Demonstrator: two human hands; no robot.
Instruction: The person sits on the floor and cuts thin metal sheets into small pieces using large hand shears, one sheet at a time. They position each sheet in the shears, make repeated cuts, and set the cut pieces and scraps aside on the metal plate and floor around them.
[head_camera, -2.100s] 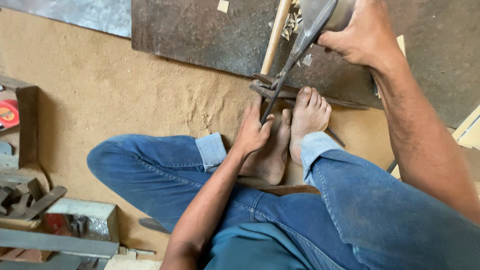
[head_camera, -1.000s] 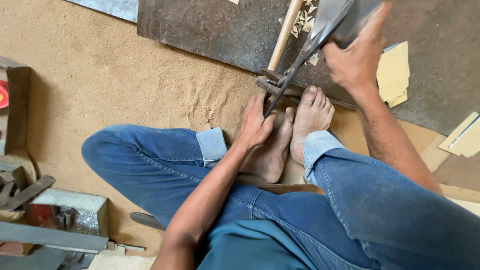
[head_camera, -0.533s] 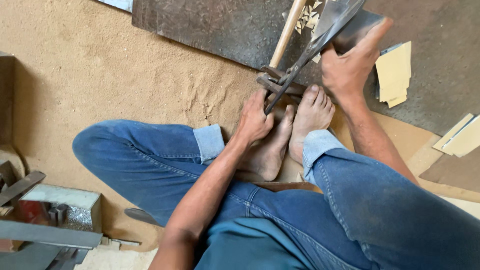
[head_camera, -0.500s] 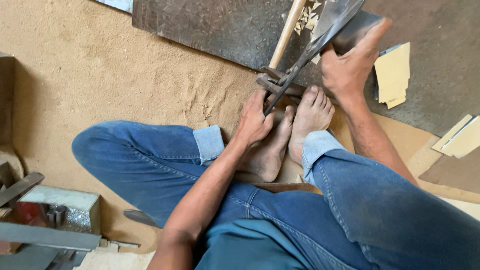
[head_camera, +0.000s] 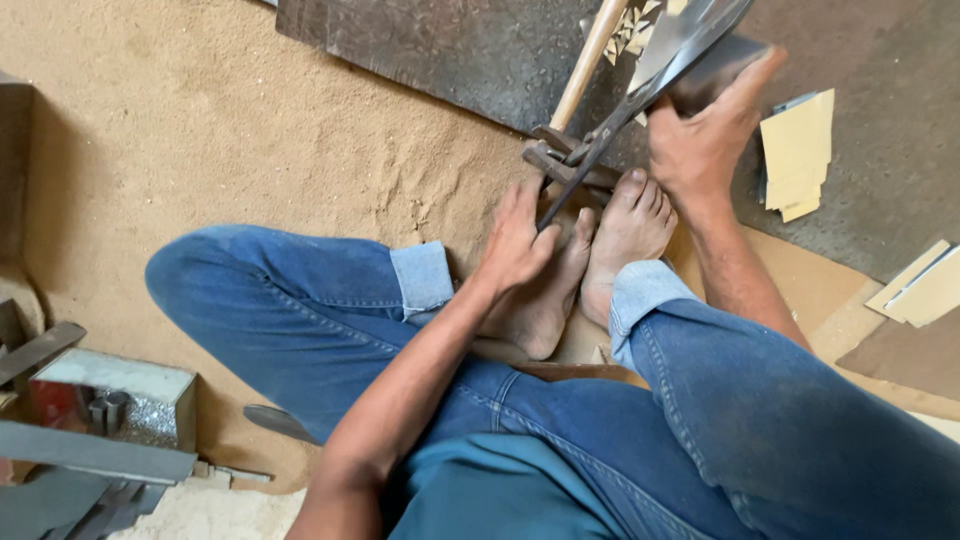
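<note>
I sit cross-legged on a sawdust floor in blue jeans. My left hand (head_camera: 517, 243) grips the lower handle end of large metal shears (head_camera: 640, 85), just above my bare feet (head_camera: 600, 260). My right hand (head_camera: 708, 135) is closed on a dark flat sheet (head_camera: 720, 70) held beside the shear blades. The shears' pivot rests on small wooden blocks (head_camera: 560, 165) by my toes. A wooden handle (head_camera: 590, 60) runs up from there. Small pale triangular cuttings (head_camera: 630, 22) lie on the dark metal plate (head_camera: 450, 50) behind.
Pale yellow sheet pieces (head_camera: 797, 152) lie on the dark plate at right, more cut sheets (head_camera: 925, 285) at the right edge. A metal box (head_camera: 115, 395) with tools and grey metal bars (head_camera: 90, 455) sits at lower left. Sawdust covers the floor (head_camera: 250, 130).
My right hand has come down and closer to the shears with the dark sheet. The view has shifted slightly left. My left hand stays on the shear handle.
</note>
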